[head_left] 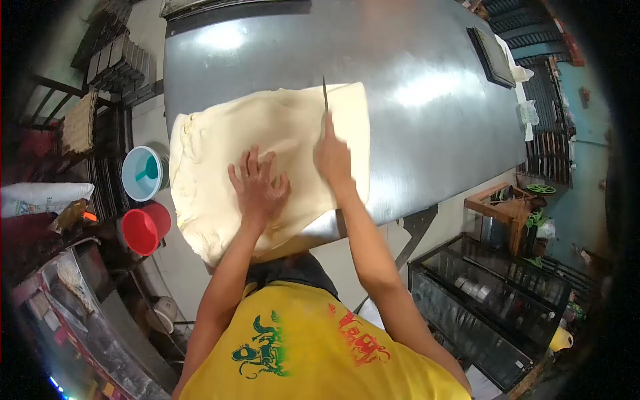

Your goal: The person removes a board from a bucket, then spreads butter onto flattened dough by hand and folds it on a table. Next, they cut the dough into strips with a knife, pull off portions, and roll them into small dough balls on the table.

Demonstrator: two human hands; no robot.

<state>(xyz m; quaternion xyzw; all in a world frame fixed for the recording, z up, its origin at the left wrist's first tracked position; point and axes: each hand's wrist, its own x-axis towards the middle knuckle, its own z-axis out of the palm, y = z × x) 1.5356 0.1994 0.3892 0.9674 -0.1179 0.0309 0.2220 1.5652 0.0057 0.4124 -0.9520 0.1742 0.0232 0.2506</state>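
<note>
A large, thick slab of pale dough (220, 147) lies on the metal table (433, 133), reaching its near edge. My left hand (260, 187) rests on the middle of the dough with its fingers spread. To the right, my right hand (335, 157) is closed around the handle of a knife (325, 93). The blade points away from me, over the right part of the dough near its far edge. Whether the blade has gone through the dough cannot be made out.
A white-blue bucket (137, 175) and a red bucket (141, 230) stand left of the table. A dark tray (491, 57) lies at the table's far right. Below right is a glass-topped case (490, 287). Stacked metal pans (123, 63) stand at the upper left.
</note>
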